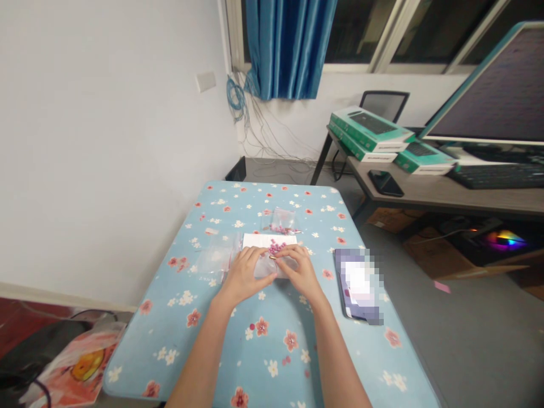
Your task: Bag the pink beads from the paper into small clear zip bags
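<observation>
Both my hands are over a white sheet or shallow tray (250,240) on the table. A cluster of pink-purple beads (277,246) lies on it, just beyond my fingertips. My right hand (301,271) pinches a small gold-coloured piece (272,258) between thumb and fingers. My left hand (246,273) rests at the white surface's left side, its thumb spread away from its fingers, fingertips close to the gold piece. Whether they touch it is too small to tell. Behind the white surface lies a clear bag (284,220) with more beads. Another clear plastic bag (217,254) lies left of my left hand.
A tablet or phone with a blurred screen (359,283) lies at the right of the flowered table (272,195). One loose red bead (252,327) sits near the front. Beyond stands a desk with green keyboard boxes (369,127), a black phone (385,183) and a monitor (493,90).
</observation>
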A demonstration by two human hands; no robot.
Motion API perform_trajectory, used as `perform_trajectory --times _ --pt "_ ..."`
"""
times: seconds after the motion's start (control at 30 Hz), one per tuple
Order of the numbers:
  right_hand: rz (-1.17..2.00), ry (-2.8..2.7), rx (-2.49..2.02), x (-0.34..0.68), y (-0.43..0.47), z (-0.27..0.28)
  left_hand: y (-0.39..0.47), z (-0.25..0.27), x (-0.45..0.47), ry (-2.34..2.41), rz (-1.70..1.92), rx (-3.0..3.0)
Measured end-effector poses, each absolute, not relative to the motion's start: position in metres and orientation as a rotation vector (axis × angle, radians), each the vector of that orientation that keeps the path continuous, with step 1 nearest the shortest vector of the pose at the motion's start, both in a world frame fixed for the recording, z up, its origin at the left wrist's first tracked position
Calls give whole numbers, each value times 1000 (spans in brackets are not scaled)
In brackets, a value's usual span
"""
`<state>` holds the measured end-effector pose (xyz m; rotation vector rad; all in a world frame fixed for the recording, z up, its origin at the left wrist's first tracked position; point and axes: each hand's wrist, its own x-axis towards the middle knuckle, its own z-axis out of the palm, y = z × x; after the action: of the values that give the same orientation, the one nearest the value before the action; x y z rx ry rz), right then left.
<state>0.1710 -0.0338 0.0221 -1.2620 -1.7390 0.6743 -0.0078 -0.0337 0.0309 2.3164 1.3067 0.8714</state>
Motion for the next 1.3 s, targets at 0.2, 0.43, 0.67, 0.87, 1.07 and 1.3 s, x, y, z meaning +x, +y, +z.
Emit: perform_trajectory --times 0.2,0.43,0.67,0.87,1.07,1.3 --pt "707 -1718 -1243 171 -34 23 -33 31 -7 1298 874 2278" --pt "725 -1549 -1228 172 -33 24 -34 33 -3 1155 1044 1799" --pt "702 -1419 -1254 171 -33 25 -38 35 21 771 964 911" --pt "687 -1402 -1262 173 -32 22 -38 32 25 707 950 693" --pt "661 -1457 -1232 171 -32 22 -33 22 20 783 894 583" --pt "677 -1444 -1220 171 -32 24 -32 26 23 800 927 522"
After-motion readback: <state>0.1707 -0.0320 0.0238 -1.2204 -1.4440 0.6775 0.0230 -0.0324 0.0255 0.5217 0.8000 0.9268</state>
